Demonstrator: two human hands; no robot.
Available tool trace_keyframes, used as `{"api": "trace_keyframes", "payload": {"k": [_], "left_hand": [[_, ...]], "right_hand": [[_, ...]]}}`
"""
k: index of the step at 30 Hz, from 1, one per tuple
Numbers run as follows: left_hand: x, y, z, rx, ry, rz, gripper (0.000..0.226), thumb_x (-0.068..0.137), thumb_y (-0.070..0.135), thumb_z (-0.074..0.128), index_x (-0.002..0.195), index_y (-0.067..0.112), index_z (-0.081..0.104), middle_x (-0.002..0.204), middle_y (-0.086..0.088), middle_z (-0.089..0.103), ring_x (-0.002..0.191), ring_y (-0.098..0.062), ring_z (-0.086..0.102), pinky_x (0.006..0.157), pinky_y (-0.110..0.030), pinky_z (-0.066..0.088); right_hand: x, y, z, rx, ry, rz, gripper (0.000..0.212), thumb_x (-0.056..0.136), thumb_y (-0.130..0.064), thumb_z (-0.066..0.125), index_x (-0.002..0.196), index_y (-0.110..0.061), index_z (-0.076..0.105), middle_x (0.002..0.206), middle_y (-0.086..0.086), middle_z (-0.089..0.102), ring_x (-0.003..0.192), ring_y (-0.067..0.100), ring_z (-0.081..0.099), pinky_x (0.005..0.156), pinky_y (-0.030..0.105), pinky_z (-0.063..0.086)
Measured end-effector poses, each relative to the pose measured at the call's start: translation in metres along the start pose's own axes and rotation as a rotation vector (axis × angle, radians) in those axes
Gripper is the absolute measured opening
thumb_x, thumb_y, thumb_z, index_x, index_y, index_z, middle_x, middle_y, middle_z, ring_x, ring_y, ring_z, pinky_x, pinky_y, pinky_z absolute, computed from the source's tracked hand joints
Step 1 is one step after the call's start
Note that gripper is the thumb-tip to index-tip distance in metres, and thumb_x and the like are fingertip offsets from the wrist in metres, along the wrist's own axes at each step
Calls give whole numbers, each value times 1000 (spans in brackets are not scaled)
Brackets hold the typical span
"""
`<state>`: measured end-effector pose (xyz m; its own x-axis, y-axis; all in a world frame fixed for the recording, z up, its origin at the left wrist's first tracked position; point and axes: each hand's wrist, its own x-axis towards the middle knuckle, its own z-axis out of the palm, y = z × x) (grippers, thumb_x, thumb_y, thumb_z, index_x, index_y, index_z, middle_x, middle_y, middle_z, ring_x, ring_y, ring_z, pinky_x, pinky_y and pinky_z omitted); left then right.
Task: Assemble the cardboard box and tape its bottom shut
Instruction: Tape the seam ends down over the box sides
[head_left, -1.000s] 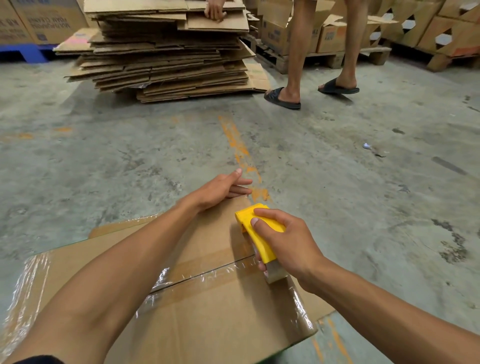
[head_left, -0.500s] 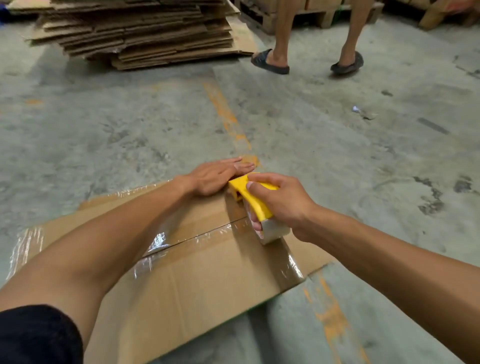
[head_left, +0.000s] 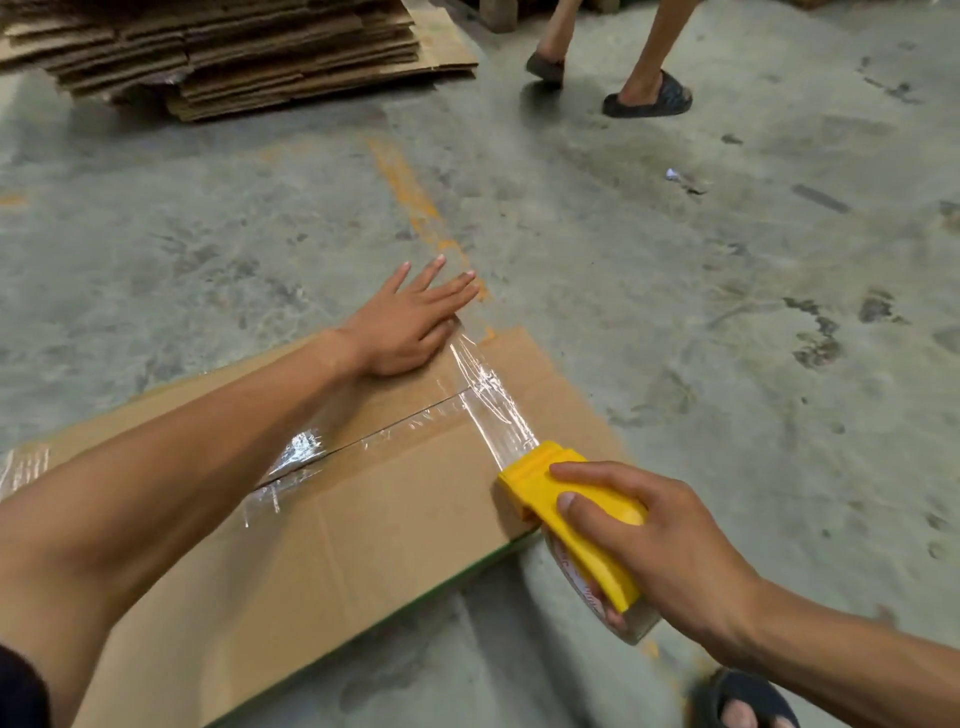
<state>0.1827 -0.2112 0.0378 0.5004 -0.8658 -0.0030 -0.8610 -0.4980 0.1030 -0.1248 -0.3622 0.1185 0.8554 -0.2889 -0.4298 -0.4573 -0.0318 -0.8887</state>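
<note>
The brown cardboard box (head_left: 363, 530) stands on the concrete floor with its closed flaps facing up. Clear tape runs along the flap seam (head_left: 384, 434). A second strip of clear tape (head_left: 491, 397) stretches across the right end of the box, from the far edge to the yellow tape dispenser (head_left: 571, 514) at the near edge. My right hand (head_left: 660, 551) grips the dispenser. My left hand (head_left: 410, 322) lies flat, fingers spread, on the far edge of the box beside the start of that strip.
A tall stack of flattened cardboard (head_left: 218, 52) lies at the back left. Another person's legs in dark sandals (head_left: 649, 98) stand at the back right. My own sandalled foot (head_left: 748, 701) is at the bottom right. An orange line (head_left: 410, 192) marks the floor.
My right hand has pulled the dispenser back from the far edge to the near edge, laying a tape strip across the box end. My left hand has spread flat at the far edge.
</note>
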Motion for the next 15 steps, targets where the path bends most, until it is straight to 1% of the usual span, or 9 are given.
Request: {"api": "trace_keyframes", "payload": {"k": [2,3,5,7,8,10,13,14,15], "left_hand": [[-3,31,-2,-12,6,141,56,100,45,17,154,31,20,162,11,17,152,-21,-3,120,-52,-1],[-4,51,0,-31,-32,218,56,100,48,16,153,32,25,160,12,24,152,-19,1,121,-51,-2],[-6,85,8,-43,-154,322,57,98,53,12,147,36,36,153,16,39,150,-14,15,120,-51,0],[-4,92,17,6,-197,374,58,98,55,8,143,40,41,147,20,45,147,-12,23,119,-51,5],[-2,87,19,28,-197,381,58,98,55,6,146,42,36,150,20,40,148,-12,20,120,-50,5],[3,72,21,49,-183,375,56,99,55,4,151,44,19,159,19,26,151,-13,5,121,-48,-1],[13,53,18,57,-165,336,57,98,55,2,153,43,10,162,15,12,151,-14,-8,121,-47,-7],[17,47,15,55,-169,316,57,98,55,2,153,43,9,163,15,10,151,-15,-9,121,-46,-8],[21,41,12,54,-172,290,57,98,55,3,153,42,9,163,14,9,151,-15,-10,121,-47,-7]], "right_hand": [[0,1,1,11,-10,-3,17,89,-19,69,103,-26,74,62,12,65,40,21,53,37,30,49],[1,1,2,13,-8,-1,17,88,-20,69,103,-27,74,63,10,65,40,21,53,37,30,49],[3,-1,2,10,-5,2,17,88,-20,70,102,-28,74,68,18,67,40,22,52,39,29,50],[8,-2,2,-19,-2,-1,16,88,-22,70,101,-31,74,78,20,70,40,21,53,39,29,50],[10,-3,3,-28,-11,-4,16,88,-22,70,101,-31,74,80,16,71,39,21,53,39,29,50],[17,-6,4,-34,-24,-13,16,88,-22,70,102,-30,74,80,8,70,39,21,53,38,29,50],[35,-15,4,-47,-6,-31,17,89,-22,69,104,-27,74,90,-3,71,55,25,59,41,25,52],[45,-19,4,-47,-4,-37,18,90,-20,69,106,-25,74,90,1,71,59,27,59,41,24,51],[55,-23,3,-42,-15,-48,18,91,-19,68,107,-23,73,87,8,69,59,27,58,40,24,50]]}}
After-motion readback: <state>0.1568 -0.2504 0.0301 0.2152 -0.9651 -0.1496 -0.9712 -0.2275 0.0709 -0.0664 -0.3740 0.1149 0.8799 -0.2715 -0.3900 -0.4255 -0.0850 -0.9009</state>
